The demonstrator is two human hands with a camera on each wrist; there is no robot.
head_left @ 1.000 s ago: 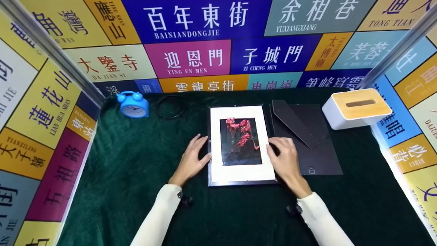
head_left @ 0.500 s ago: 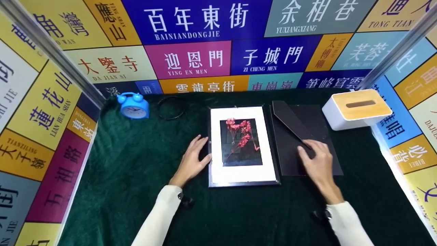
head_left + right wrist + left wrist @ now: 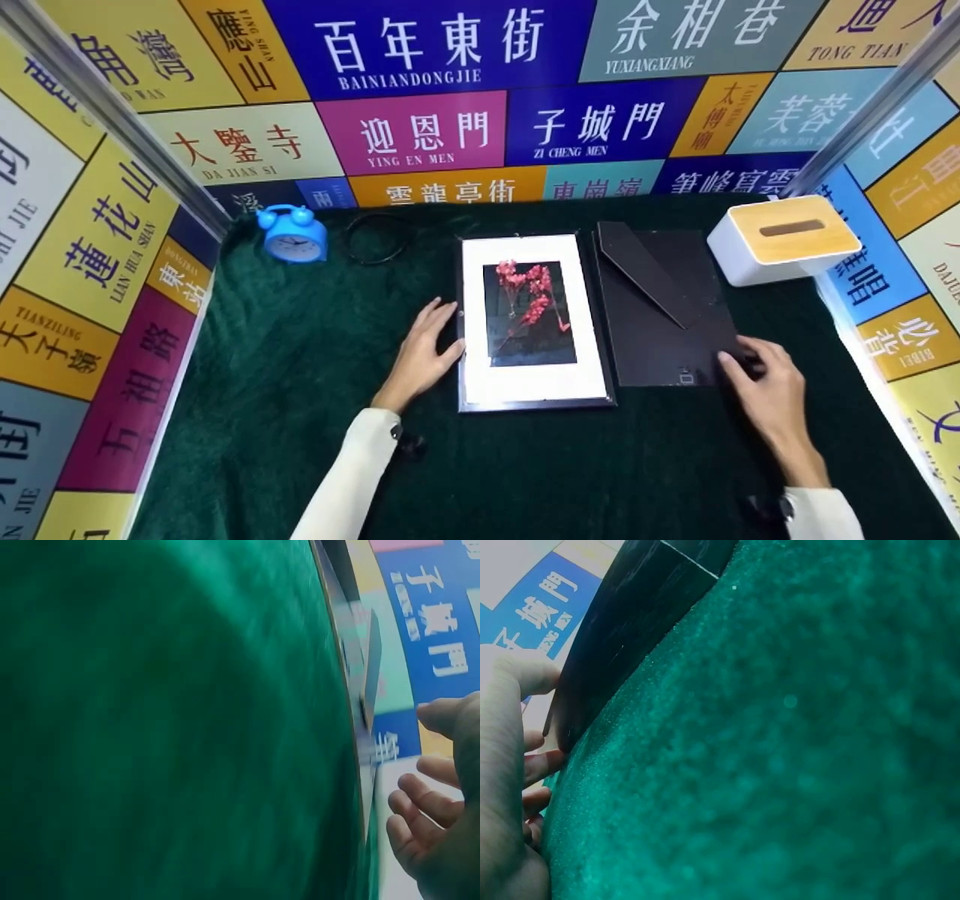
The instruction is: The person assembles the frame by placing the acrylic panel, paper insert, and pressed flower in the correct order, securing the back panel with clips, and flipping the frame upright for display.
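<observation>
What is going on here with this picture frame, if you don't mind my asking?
A person's left hand touches the left edge of a picture frame showing pink flowers. The right hand is at the lower right corner of a black board; whether it touches is unclear. The board lies to the right of the frame, not on it.

To my eye the cloth (image 3: 300, 337) is velvety, the edge of the frame (image 3: 536, 406) glossy, the backboard (image 3: 652, 352) rather matt, the box (image 3: 733, 251) smooth like plastic, its lid (image 3: 787, 246) wood-like.

The right hand (image 3: 772, 390) has left the frame (image 3: 536, 406) (now near the black board's (image 3: 660, 345) corner).
</observation>
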